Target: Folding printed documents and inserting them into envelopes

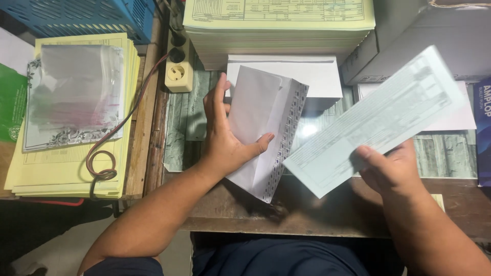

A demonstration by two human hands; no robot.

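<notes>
My left hand (225,138) grips a white envelope (266,128) held upright over the wooden desk, its flap open and a patterned lining showing along the right edge. My right hand (391,166) pinches the lower edge of a folded pale printed form (378,120), tilted up to the right, its left corner close to the envelope's open side. Behind the envelope lies a stack of white envelopes (312,74).
A tall stack of pale yellow forms (279,20) sits at the back. At left are yellow sheets (66,163) under a clear plastic sleeve (76,92), a blue crate (82,15), a power socket (178,74) with a brown cord, and boxes (434,46) at right.
</notes>
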